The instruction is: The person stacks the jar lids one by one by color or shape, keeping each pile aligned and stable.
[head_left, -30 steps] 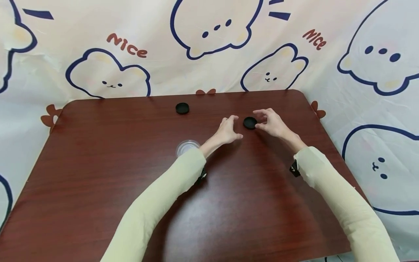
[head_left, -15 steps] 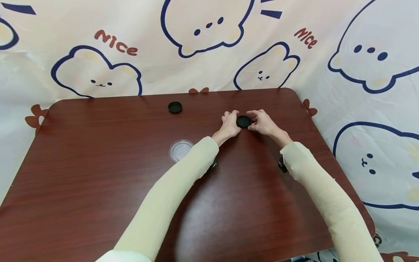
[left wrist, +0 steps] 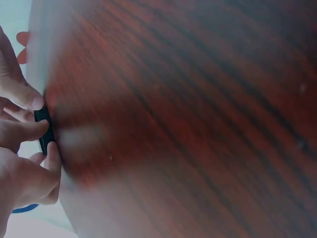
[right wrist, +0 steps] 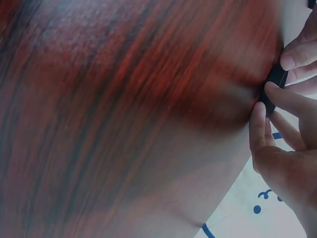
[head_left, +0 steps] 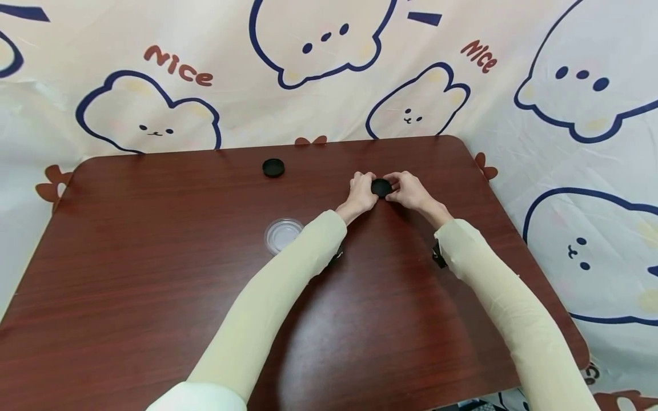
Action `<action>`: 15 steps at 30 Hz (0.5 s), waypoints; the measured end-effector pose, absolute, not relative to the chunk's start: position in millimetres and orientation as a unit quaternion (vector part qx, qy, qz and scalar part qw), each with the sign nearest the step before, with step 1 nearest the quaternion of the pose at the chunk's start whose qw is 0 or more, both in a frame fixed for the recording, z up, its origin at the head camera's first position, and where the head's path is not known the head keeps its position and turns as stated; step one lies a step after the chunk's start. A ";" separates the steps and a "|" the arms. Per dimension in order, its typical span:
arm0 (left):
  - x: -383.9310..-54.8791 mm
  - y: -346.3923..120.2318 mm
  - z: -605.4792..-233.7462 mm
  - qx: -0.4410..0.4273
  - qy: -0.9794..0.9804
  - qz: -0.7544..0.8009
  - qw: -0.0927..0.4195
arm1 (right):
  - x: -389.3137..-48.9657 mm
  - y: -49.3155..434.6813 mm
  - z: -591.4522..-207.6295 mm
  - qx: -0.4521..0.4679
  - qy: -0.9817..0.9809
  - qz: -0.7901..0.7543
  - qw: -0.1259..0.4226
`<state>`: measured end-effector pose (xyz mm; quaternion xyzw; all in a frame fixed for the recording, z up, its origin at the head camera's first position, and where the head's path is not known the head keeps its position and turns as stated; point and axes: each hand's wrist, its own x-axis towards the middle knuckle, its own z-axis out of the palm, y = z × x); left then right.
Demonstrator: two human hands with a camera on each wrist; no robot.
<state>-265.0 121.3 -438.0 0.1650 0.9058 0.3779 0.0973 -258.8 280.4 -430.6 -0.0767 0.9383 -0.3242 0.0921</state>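
Note:
In the head view a shallow round black lid (head_left: 381, 188) is between my two hands on the far right part of the table. My left hand (head_left: 361, 193) grips its left edge, and my right hand (head_left: 408, 191) pinches the right edge. Both wrist views show fingers and thumbs pressed against the lid's thin dark side, low over the wood. A second black lid (head_left: 273, 168) of like shape lies farther left, near the back edge. Close to my left forearm sits a clear round plastic dish (head_left: 283, 235), partly covered by the sleeve.
The brown wood-grain table (head_left: 154, 274) ends at rounded back corners. Behind it and to the right hangs a pale cloth (head_left: 319, 114) printed with cartoon animals. Dark wrist straps show below both cuffs.
My left hand has moved right and closed on the black lid's near side. My right hand has tightened its fingers on the other edge. The head view has shifted slightly.

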 end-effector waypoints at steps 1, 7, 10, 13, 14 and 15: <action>-264.4 122.4 -438.1 0.164 0.905 0.381 0.094 | -258.4 280.5 -430.1 -0.074 0.938 -0.325 0.093; -263.3 122.4 -440.7 0.161 0.902 0.393 0.084 | -257.5 280.2 -429.3 -0.073 0.934 -0.335 0.099; -263.3 117.4 -439.9 0.162 0.901 0.393 0.088 | -257.2 278.8 -428.8 -0.082 0.931 -0.341 0.105; -262.6 111.2 -436.7 0.169 0.898 0.395 0.095 | -255.1 276.8 -427.7 -0.090 0.927 -0.347 0.112; -262.0 109.1 -435.5 0.172 0.897 0.395 0.099 | -253.6 275.8 -427.3 -0.091 0.925 -0.350 0.114; -261.2 107.1 -434.3 0.176 0.896 0.395 0.101 | -251.8 274.8 -427.0 -0.091 0.924 -0.353 0.116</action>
